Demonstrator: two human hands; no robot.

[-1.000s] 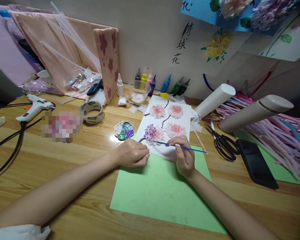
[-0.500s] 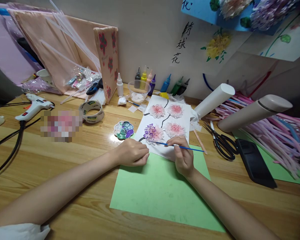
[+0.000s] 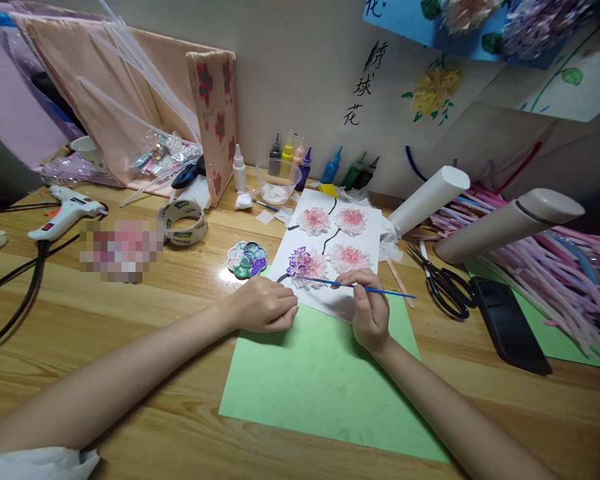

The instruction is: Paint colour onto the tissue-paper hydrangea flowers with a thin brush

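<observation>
Between the thumb and fingers of my right hand [image 3: 369, 308] is a thin blue paintbrush [image 3: 380, 291]. Its tip lies at the lower left paper flower [image 3: 307, 268], which is purple on its left part and pale pink elsewhere. Three pink paper flowers share the same white sheet [image 3: 325, 303], along with short black painted stems. My left hand [image 3: 264, 305] rests with curled fingers at the sheet's lower left corner; what it holds, if anything, is hidden. A flower-shaped paint palette [image 3: 247, 260] with purple and green paint sits just beyond it. Green paper [image 3: 320, 387] lies beneath.
Left stand a glue gun [image 3: 65, 217] and a tape roll [image 3: 183, 222]. Behind are paint bottles [image 3: 333, 167] and a clear cup [image 3: 279, 180]. Scissors [image 3: 445, 287], a black phone [image 3: 510, 327], two upright bottles [image 3: 510, 223] and pink pipe cleaners [image 3: 555, 287] occupy the right.
The brush and my right hand have shifted slightly right, and the brush tip sits a little higher on the flower. My left hand stays in place.
</observation>
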